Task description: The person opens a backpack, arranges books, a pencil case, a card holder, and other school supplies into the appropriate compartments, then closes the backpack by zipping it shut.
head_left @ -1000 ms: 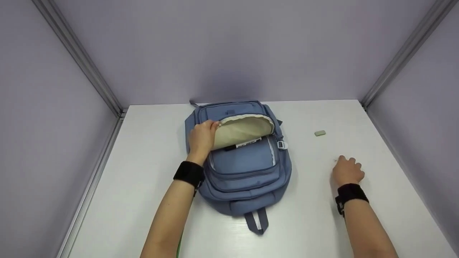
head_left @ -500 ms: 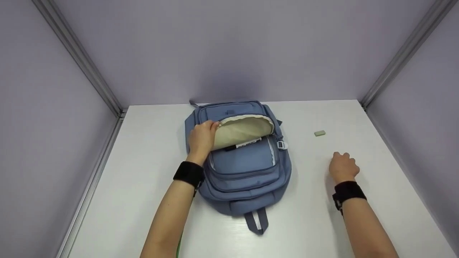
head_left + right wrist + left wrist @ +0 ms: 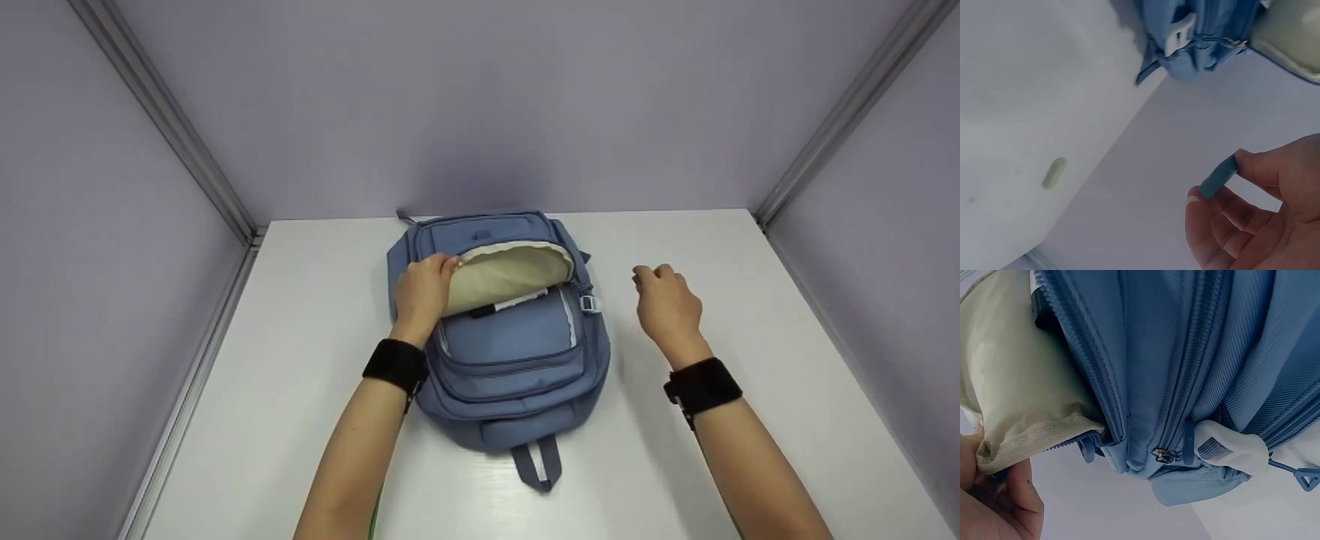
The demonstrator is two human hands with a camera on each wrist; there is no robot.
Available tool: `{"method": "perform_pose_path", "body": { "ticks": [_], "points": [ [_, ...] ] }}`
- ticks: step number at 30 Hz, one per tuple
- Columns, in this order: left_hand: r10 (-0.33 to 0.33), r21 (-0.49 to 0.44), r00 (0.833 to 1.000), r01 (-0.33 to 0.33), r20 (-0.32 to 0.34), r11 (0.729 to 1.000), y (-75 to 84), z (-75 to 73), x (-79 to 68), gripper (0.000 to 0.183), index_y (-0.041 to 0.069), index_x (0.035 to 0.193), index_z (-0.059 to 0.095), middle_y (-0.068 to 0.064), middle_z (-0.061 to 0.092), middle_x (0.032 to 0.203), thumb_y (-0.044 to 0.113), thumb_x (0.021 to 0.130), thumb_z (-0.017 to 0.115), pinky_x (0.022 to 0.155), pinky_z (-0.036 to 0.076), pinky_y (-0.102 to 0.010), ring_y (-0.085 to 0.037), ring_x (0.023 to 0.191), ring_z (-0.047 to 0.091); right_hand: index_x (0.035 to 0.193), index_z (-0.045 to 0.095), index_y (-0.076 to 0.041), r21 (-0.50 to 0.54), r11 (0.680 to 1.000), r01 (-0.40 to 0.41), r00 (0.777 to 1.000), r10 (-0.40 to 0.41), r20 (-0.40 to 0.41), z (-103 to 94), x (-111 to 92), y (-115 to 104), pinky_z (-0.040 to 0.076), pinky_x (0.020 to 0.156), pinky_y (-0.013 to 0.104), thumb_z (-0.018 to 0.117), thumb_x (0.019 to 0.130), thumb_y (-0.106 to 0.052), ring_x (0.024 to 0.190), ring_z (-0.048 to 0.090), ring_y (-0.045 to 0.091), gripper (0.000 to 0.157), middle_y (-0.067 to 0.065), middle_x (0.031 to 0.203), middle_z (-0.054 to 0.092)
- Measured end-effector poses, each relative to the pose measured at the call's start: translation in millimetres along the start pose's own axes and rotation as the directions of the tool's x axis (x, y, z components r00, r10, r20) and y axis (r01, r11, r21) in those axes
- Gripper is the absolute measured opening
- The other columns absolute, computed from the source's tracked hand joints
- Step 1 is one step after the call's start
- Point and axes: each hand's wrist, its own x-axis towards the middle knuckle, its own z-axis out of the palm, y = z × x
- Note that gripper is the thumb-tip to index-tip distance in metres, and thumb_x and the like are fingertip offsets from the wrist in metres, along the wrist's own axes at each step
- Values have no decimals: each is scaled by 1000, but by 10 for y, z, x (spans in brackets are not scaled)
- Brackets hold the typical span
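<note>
A blue backpack (image 3: pixel 517 390) lies on the white table with its front pocket agape, showing a cream lining (image 3: pixel 510 274). My left hand (image 3: pixel 421 292) pinches the left edge of the pocket flap (image 3: pixel 1044 444) and holds it up. Inside the pocket mouth lies a black-and-white marker (image 3: pixel 517 300). To the right of the backpack, my right hand (image 3: pixel 670 307) is raised above the table. Between its thumb and fingers it pinches a small teal eraser (image 3: pixel 1219 177), which the hand mostly hides in the head view.
A pale green eraser (image 3: pixel 1054 173) lies on the table, hidden behind the right hand in the head view. A white buckle tag (image 3: pixel 591 304) hangs at the backpack's right side. Grey-purple panels (image 3: pixel 480 112) wall in the table at the back and sides.
My right hand has lifted and moved left and farther back toward the backpack, covering the pale green eraser in the head view. The left hand and the flap have stayed still.
</note>
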Motion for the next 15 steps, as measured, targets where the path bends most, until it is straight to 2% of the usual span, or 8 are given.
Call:
{"method": "perform_pose_path", "body": {
  "ticks": [4, 7, 11, 15],
  "points": [
    [-7, 6, 1000, 7, 6, 1000, 5, 0, 0, 36, 11, 91, 73, -8, 71, 81, 40, 101, 53, 60, 51, -49, -33, 71, 68, 121, 64, -6, 36, 993, 113, 993, -112, -36, -75, 5, -252, 50, 56, 58, 59, 97, -9, 88, 61, 42, 24, 20, 101, 59],
    [-13, 12, 1000, 13, 8, 1000, 10, -3, 6, 36, 11, 91, 73, -9, 71, 82, 39, 101, 53, 61, 51, -49, -34, 73, 68, 120, 65, -8, 57, 971, 233, 973, -232, -18, -104, -17, -438, 51, 56, 54, 62, 96, -8, 87, 62, 39, 24, 16, 101, 60],
    [-29, 9, 999, 29, 13, 1000, 19, -7, 17, 37, 11, 91, 73, -8, 72, 85, 40, 101, 53, 63, 51, -50, -35, 76, 68, 120, 67, -10, 77, 910, 408, 910, -412, 40, -84, -78, -695, 52, 60, 48, 65, 95, -8, 89, 61, 33, 26, 12, 103, 61],
    [-30, 11, 999, 29, 16, 1000, 24, -5, 17, 37, 11, 89, 72, -8, 71, 82, 40, 101, 53, 62, 51, -49, -34, 74, 68, 120, 67, -12, 88, 840, 535, 838, -541, 76, 12, -152, -926, 53, 64, 44, 66, 95, -11, 92, 61, 29, 25, 8, 106, 62]
  ]
}}
